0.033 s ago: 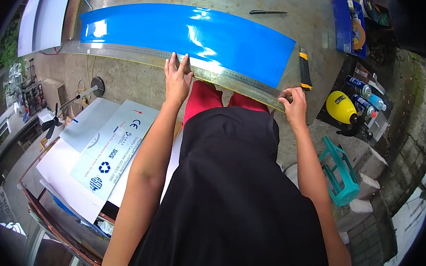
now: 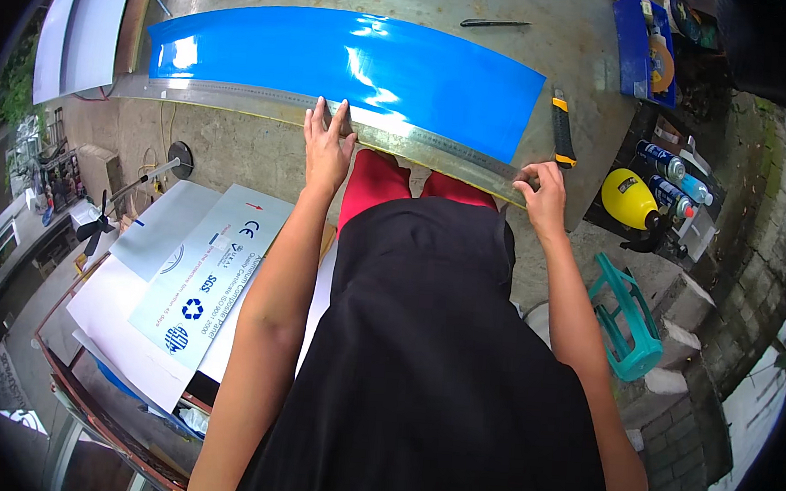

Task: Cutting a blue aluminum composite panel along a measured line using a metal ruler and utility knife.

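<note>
A glossy blue sheet lies on the table, a long metal ruler along its near edge. The fingertips of my left hand press on the ruler near its middle, fingers apart and straight. At the ruler's right end, my right hand is closed, with thumb and forefinger pinching the end near the sheet's corner. Just beyond that hand lies a black and yellow utility knife. Farther back on the table rests a black pen.
On the right are a blue bin with tape rolls, a yellow round spray bottle, several spray cans and a teal stool. Printed panels lie at lower left; pale sheets are at the table's left end.
</note>
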### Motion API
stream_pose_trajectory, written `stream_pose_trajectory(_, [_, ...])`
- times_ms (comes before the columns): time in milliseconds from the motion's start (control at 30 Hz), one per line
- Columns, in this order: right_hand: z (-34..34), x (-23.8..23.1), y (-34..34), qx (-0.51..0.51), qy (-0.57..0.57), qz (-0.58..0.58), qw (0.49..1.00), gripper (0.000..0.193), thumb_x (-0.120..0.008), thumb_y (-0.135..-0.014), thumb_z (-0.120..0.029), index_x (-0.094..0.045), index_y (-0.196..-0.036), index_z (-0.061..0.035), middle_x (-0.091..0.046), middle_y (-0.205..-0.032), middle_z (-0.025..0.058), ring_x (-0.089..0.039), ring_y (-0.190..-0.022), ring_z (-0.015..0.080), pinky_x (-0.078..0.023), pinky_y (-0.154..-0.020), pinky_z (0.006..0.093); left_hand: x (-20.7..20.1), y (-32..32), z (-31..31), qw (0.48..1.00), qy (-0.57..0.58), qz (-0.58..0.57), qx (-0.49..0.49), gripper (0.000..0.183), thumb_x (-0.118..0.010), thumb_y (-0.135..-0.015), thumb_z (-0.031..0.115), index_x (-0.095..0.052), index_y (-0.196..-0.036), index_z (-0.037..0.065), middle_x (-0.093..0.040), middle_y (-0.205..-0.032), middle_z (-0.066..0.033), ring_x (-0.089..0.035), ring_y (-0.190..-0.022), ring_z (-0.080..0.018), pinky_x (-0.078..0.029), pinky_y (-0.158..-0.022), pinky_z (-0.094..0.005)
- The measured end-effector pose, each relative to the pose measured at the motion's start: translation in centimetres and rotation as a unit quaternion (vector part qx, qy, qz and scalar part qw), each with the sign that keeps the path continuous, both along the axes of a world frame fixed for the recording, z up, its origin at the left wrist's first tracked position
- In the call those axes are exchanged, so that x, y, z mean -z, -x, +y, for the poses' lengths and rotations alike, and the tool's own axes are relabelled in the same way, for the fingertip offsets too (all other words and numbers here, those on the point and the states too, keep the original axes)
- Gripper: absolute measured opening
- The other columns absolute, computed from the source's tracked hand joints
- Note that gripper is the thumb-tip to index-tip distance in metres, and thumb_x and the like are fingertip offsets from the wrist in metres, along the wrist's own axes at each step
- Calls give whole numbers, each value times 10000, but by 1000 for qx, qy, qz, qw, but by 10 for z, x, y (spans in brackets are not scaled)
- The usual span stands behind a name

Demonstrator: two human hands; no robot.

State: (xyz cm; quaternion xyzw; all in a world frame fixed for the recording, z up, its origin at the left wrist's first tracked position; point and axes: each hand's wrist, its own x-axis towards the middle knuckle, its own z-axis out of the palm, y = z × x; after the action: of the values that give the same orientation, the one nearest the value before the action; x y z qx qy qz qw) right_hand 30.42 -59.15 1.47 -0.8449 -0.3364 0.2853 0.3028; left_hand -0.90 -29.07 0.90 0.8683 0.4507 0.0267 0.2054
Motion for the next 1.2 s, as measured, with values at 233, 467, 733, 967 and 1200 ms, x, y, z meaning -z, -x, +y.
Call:
stream_pose_trajectory(233, [-1, 2, 0, -6, -9, -18, 1000, 315, -881, -740, -71, -721, -1010, -42, -659, -1038, 105, -617, -987, 333, -505, -882, 440, -2, -1, 0, 1000, 10, 12, -7, 743, -791, -923, 156, -507, -1593, 308, -291, -1711, -200, -297, -1536, -515, -363, -1237, -565])
stream_pose_trajectory(467, [0, 0, 1, -9, -3, -18, 1000, 303, -875, -747, -82, -721, -1004, -37, -661, -1032, 105, -622, -1002, 334, -506, -894, 441, 0, 0, 0, 1000, 9, 22, -5, 746, -787, -933, 173, -493, -1602, 320, -280, -1720, -193, -293, -1542, -510, -366, -1239, -560])
stream_pose_trajectory(733, [0, 1, 2, 3, -8, -15, 1000, 282, -857, -756, -88, -720, -996, -31, -667, -1028, 104, -628, -995, 326, -509, -893, 434, 2, 1, 1, 1000, 2, 26, -1, 740, -783, -938, 182, -491, -1604, 317, -280, -1721, -188, -296, -1540, -511, -379, -1226, -569])
stream_pose_trajectory(967, [-1, 4, 2, 13, -19, -13, 1000, 278, -858, -752, -86, -724, -989, -31, -670, -1020, 105, -632, -990, 324, -515, -884, 436, 1, 1, 1, 1000, -3, 22, 5, 737, -784, -938, 186, -494, -1602, 322, -280, -1722, -185, -294, -1543, -511, -413, -1200, -572])
stream_pose_trajectory(1200, [-2, 1, 5, 19, -3, -16, 1000, 275, -881, -753, -94, -728, -973, -33, -676, -1024, 96, -638, -1002, 318, -525, -878, 435, 3, 1, -4, 1000, 8, 29, -4, 751, -778, -946, 203, -472, -1612, 361, -270, -1736, -156, -283, -1565, -480, -431, -1175, -606])
